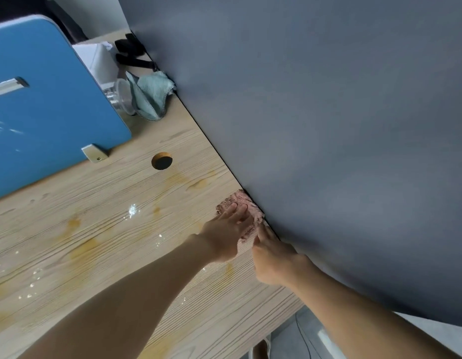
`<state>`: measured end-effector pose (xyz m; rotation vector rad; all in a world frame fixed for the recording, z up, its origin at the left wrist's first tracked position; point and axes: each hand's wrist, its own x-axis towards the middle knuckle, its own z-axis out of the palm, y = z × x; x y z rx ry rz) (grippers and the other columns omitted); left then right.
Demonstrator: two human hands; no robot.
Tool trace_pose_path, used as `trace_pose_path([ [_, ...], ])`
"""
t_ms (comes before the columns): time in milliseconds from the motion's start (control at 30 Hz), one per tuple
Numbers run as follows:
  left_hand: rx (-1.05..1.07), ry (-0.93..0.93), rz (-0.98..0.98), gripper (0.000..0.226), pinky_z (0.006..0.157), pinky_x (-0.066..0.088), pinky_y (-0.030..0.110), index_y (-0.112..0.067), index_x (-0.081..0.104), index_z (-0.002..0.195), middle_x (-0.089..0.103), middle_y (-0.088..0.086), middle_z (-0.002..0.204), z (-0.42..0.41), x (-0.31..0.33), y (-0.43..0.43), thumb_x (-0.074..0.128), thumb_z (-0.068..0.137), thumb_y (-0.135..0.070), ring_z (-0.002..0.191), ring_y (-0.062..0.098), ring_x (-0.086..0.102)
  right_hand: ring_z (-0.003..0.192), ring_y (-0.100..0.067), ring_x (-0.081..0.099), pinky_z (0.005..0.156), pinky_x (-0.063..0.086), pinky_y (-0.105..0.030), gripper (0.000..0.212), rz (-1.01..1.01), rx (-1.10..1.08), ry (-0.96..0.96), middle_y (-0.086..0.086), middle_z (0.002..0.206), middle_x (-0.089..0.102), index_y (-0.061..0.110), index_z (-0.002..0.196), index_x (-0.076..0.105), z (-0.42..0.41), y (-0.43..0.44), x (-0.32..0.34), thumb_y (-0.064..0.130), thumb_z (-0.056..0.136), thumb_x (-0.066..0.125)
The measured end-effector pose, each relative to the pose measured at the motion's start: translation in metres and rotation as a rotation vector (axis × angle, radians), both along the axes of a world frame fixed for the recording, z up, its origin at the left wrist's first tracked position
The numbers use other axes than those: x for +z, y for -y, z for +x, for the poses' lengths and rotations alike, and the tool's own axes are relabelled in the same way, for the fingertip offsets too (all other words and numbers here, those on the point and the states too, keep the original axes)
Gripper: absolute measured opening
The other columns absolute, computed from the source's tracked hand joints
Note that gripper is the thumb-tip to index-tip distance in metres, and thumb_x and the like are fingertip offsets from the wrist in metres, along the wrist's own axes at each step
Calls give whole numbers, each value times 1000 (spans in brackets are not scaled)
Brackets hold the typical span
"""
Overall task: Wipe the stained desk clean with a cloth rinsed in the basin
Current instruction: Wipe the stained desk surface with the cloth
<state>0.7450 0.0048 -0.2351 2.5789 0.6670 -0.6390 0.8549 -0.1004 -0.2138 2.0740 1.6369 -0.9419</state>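
Observation:
A pink-brown cloth [253,216] lies on the wooden desk [116,229] right against the grey partition. My left hand [224,230] presses flat on the cloth with straight fingers. My right hand [272,257] is just beside it, its index finger reaching to the cloth's near edge; the other fingers look curled. Yellow-orange stains [82,247] and shiny wet spots spread over the desk to the left of the cloth. No basin is in view.
A grey partition [328,125] borders the desk on the right. A blue divider panel [43,99] stands at the left. Behind it lie a teal cloth [149,95], a clear plastic cup [121,97] and white paper. A round cable hole [161,161] is in the desk.

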Motion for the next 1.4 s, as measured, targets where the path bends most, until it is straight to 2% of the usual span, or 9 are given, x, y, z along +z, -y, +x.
trace_pose_path([
  [133,-9,-64,5,88,121,5,39,-28,-4,159,-20,-3,164,-23,2,-2,41,90,4,150,20,-18,133,-30,42,106,44,-40,45,94,-26,14,-15,148,35,1,139,49,1,-18,5,10,95,49],
  [367,-3,2,22,86,122,6,40,-29,1,159,-16,-3,165,3,0,-18,41,89,1,152,22,-15,154,-30,-1,122,23,-41,66,31,-26,-31,-17,164,-12,-4,155,13,-1,-17,-6,12,99,43],
  [533,37,-6,4,84,122,11,40,-33,0,159,-16,-9,164,-19,-3,-20,40,93,1,151,15,-16,140,-34,34,108,40,-45,50,31,2,44,-17,157,18,1,145,41,2,-34,12,10,96,48],
  [633,42,-41,4,87,123,22,44,-37,0,158,-17,-12,163,-34,-5,-28,41,92,2,150,14,-16,144,-31,26,111,40,-46,49,86,13,29,-12,159,11,4,143,44,0,-43,7,8,94,50],
  [733,24,-22,15,82,124,14,42,-32,6,159,-14,-9,165,-18,-6,-37,41,93,0,152,16,-14,151,-28,13,115,33,-45,49,34,-12,-21,-14,162,5,2,144,41,-3,-48,0,7,96,46],
  [867,38,49,5,78,124,18,42,-34,15,158,-8,-9,166,-2,-7,-48,39,92,1,153,15,-10,149,-31,21,111,38,-48,45,-64,19,-17,-16,164,2,2,143,42,-1,-59,8,13,100,45],
  [1067,58,-27,-5,88,122,25,45,-37,5,158,-19,-16,159,-36,-10,-54,38,89,5,151,13,-15,124,-34,51,100,47,-39,42,-10,-70,53,-22,139,43,-5,137,45,-1,-67,19,0,95,47],
  [1267,62,9,9,82,122,15,41,-31,7,159,-12,-6,166,5,-2,-72,42,92,0,153,18,-12,143,-34,25,113,37,-43,56,-35,-35,-9,-20,155,12,-4,148,30,-1,-63,2,9,96,45],
  [1400,69,-1,17,82,122,15,41,-31,4,159,-13,-7,166,1,-2,-71,41,93,0,153,20,-12,137,-34,36,106,42,-43,52,-14,-19,35,-20,151,24,-2,145,37,-1,-72,9,9,96,46],
])
